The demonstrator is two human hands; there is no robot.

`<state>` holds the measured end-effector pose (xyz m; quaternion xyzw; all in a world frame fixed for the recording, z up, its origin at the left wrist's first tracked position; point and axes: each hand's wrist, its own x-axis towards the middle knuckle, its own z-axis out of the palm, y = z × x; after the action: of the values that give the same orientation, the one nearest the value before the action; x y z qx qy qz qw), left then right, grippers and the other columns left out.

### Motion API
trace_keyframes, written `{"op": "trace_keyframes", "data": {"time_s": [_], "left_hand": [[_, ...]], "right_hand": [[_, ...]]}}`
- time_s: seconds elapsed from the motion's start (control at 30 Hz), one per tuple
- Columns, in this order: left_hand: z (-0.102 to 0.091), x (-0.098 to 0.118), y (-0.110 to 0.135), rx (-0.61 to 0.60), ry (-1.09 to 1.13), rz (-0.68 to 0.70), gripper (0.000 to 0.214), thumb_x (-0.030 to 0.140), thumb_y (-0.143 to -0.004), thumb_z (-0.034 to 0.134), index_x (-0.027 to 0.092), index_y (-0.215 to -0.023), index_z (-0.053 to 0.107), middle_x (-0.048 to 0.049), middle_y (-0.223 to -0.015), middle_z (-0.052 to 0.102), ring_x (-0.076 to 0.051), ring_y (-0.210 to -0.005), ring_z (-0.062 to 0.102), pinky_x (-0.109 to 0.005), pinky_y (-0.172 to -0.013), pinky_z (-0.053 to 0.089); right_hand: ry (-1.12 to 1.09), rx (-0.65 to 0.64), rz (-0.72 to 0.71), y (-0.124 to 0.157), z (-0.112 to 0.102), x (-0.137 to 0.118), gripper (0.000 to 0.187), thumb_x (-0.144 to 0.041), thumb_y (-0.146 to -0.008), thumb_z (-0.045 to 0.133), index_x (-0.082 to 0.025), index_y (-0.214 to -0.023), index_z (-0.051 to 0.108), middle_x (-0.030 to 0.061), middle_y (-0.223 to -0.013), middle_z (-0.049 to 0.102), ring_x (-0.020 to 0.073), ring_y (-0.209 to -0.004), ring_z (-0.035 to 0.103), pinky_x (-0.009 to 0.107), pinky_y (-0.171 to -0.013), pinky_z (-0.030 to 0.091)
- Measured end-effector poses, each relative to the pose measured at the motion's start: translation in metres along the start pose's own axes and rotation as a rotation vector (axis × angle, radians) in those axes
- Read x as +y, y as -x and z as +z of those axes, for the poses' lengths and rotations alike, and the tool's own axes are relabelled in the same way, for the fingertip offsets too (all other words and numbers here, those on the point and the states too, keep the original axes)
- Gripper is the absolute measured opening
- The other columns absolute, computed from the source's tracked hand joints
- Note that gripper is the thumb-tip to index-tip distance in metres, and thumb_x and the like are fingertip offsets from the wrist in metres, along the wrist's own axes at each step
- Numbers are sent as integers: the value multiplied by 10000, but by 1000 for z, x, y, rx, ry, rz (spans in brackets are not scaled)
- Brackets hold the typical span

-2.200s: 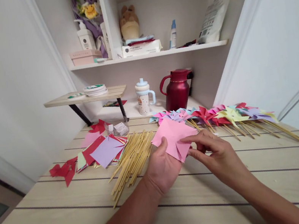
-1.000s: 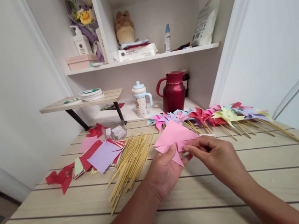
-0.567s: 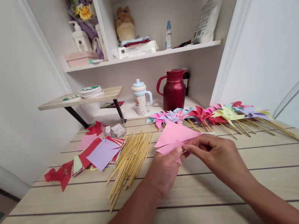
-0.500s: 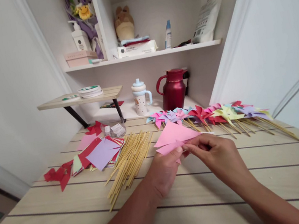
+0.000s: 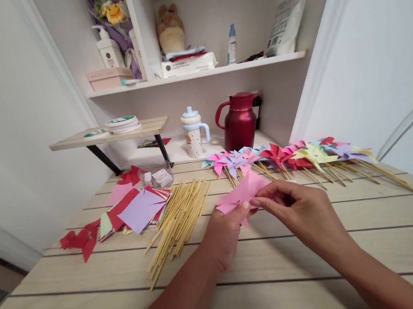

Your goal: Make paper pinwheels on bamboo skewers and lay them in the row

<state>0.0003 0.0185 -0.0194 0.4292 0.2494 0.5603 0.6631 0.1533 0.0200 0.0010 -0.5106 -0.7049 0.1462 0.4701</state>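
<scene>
A pink cut paper, partly folded into pinwheel blades, is held up above the table. My left hand pinches its lower part between thumb and fingers. On the right side of the paper, my right hand is closed, thumb and forefinger together at its edge near the centre. The underside of the paper and the tips of some fingers are hidden. A thin white bit shows just behind the right knuckles; what it is, I cannot tell. Left of my hands lies a heap of thin wooden sticks.
Cut paper sheets and red folded paper lie at the left, near a small clear box. Finished pinwheels on sticks line the back right. Behind stand a cup, a red jug and a small raised shelf.
The pink paper's upper right flap has been drawn inward, so the paper looks narrower and more folded. Both hands stay in nearly the same place.
</scene>
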Motion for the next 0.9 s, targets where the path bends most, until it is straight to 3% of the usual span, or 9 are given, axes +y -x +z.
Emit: {"op": "trace_keyframes", "data": {"time_s": [0.17, 0.27, 0.33, 0.43, 0.57, 0.73, 0.83, 0.9], "left_hand": [[-2, -3, -1, 66, -4, -67, 364, 308, -778, 762, 161, -1110, 736, -122, -1189, 724, -312, -1147, 642, -463, -1049, 438], [-3, -1, 1, 83, -68, -102, 354, 333, -774, 761, 179, -1093, 747, -112, -1153, 736, -316, -1087, 667, -464, -1006, 454], [-3, 0, 2, 90, -174, -91, 290, 355, -798, 731, 191, -1034, 772, -102, -1054, 761, -311, -1007, 689, -458, -969, 463], [-3, 2, 3, -4, -346, -22, 257, 342, -852, 646, 222, -1030, 788, -82, -995, 771, -290, -961, 684, -428, -938, 467], [-2, 1, 3, -132, -457, 14, 328, 290, -900, 525, 222, -1118, 760, -83, -1031, 760, -266, -957, 668, -410, -916, 476], [-4, 1, 3, -133, -530, 63, 280, 302, -904, 521, 196, -917, 780, -73, -912, 745, -246, -918, 661, -369, -894, 468], [-3, 6, 4, -90, -576, 48, 266, 352, -879, 587, 183, -759, 754, -59, -815, 725, -241, -831, 647, -352, -829, 470], [-2, 12, 4, -68, -527, 41, 235, 364, -869, 618, 179, -824, 757, -69, -862, 730, -250, -856, 649, -361, -835, 473]], "right_hand": [[35, 165, -119, -3, -10, -2, 150, -356, -886, 656, -238, -934, 735, 32, -801, 622, 166, -644, 555, 318, -601, 472], [87, 241, -286, -6, -15, -2, 302, -332, -876, 671, -276, -1172, 676, 89, -1097, 570, 248, -962, 606, 403, -812, 537], [126, 233, -377, -8, -17, -2, 508, -306, -855, 698, -302, -1344, 560, 120, -1321, 460, 311, -1234, 503, 478, -996, 481], [204, 174, -463, -8, -17, -3, 615, -282, -849, 705, -318, -1418, 477, 126, -1508, 280, 360, -1396, 352, 548, -1112, 364], [335, 65, -515, -6, -13, -2, 434, -279, -863, 685, -303, -1287, 594, 119, -1555, 293, 396, -1412, 335, 612, -1081, 333], [351, -48, -516, -6, -12, 3, 102, -217, -880, 637, -265, -921, 717, 91, -1419, 542, 365, -1321, 461, 595, -1030, 361], [276, -52, -452, -8, -12, 6, 117, -226, -864, 634, -245, -775, 707, 78, -1239, 681, 339, -1187, 569, 558, -990, 403], [175, -14, -330, -9, -13, 7, 84, -275, -831, 665, -236, -779, 719, 87, -1132, 728, 327, -1092, 619, 517, -938, 448]]}}
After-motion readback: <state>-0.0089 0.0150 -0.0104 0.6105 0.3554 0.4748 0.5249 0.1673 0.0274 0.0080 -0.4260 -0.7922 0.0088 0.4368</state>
